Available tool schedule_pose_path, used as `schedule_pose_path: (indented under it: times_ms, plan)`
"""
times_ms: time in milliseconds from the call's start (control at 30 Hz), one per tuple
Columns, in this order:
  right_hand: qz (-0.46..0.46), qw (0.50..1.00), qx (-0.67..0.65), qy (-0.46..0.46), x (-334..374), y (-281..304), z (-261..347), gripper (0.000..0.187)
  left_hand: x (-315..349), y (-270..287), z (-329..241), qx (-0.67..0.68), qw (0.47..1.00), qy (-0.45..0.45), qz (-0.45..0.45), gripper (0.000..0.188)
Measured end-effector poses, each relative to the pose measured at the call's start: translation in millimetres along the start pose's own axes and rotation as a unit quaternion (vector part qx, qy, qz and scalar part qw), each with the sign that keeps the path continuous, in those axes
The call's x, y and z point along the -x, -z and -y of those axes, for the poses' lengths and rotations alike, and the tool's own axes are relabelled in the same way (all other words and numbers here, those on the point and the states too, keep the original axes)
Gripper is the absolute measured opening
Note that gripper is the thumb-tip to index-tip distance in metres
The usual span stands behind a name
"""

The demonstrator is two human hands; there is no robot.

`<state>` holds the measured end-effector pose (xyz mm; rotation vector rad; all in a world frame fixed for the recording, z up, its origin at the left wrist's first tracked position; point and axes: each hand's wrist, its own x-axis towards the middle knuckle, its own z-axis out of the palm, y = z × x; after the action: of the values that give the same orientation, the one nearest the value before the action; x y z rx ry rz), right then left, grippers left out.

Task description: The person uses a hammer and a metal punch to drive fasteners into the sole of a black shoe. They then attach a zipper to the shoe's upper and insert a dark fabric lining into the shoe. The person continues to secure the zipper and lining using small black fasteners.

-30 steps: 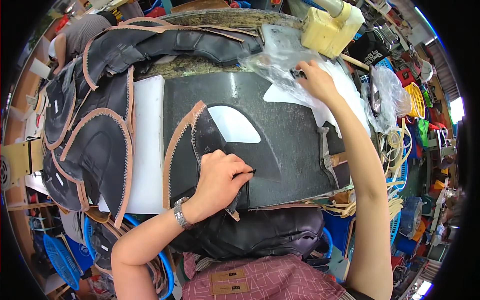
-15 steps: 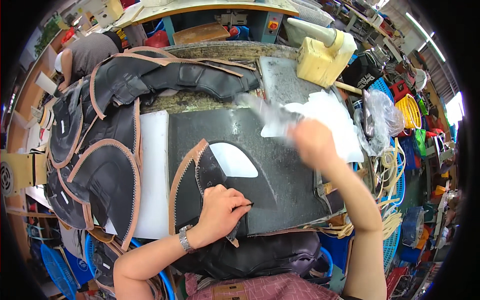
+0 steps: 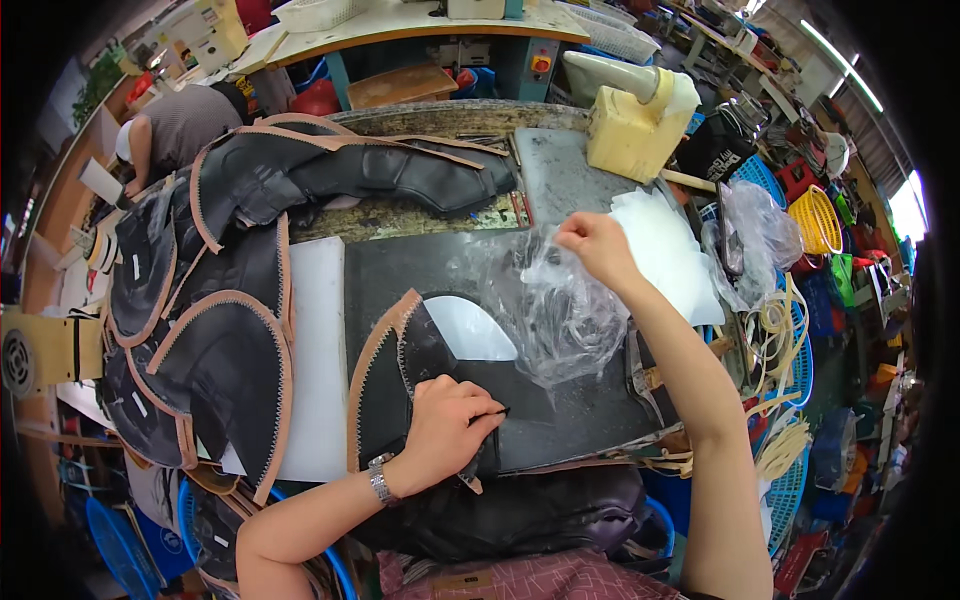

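Black pieces edged in tan [image 3: 215, 350], at least four, lay overlapped at far left, beside one white board [image 3: 315, 380]. Next, one tan-edged black piece [image 3: 388, 333] lay on a dark board [image 3: 590, 420], partly beneath the left hand [image 3: 452, 425], its fingers pinched tight on one small dark tip [image 3: 506, 411]. One white curved panel [image 3: 470, 328] sat just beyond. One crumpled clear plastic sheet [image 3: 565, 320] followed, its upper edge gripped by the right hand's [image 3: 597, 248] closed fingers, near one white stack [image 3: 668, 255].

Dark item [image 3: 506, 411] mostly hidden in left hand [image 3: 448, 424]; red garment [image 3: 550, 578] cut off below.
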<state>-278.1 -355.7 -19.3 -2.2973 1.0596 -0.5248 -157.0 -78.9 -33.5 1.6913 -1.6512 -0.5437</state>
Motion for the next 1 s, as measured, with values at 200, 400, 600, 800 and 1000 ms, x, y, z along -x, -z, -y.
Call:
schedule_pose_path:
  times_ms: [200,400,600,800,1000]
  plan:
    - [-0.053,0.984,-0.163,0.050,10.0,54.6,35.2,0.016,3.2,0.9,2.0,-0.002,1.000,0.010,-0.007,0.008]
    - [-0.019,0.985,-0.161,0.056,10.9,94.9,62.2,0.018,3.9,-2.3,2.3,-0.010,1.000,0.008,-0.011,0.009]
    - [-0.006,0.918,-0.397,-0.023,-4.8,134.0,40.9,0.017,2.4,-0.7,-0.4,-0.010,1.000,0.006,-0.008,0.008]
    - [-0.034,0.845,-0.533,-0.040,1.0,179.4,-56.4,0.021,2.8,1.2,2.6,-0.019,1.000,0.013,-0.012,0.010]
    - [-0.148,0.822,-0.548,-0.055,43.1,200.8,-91.9,0.020,0.3,-6.2,-1.2,-0.008,1.000,0.011,-0.011,0.009]
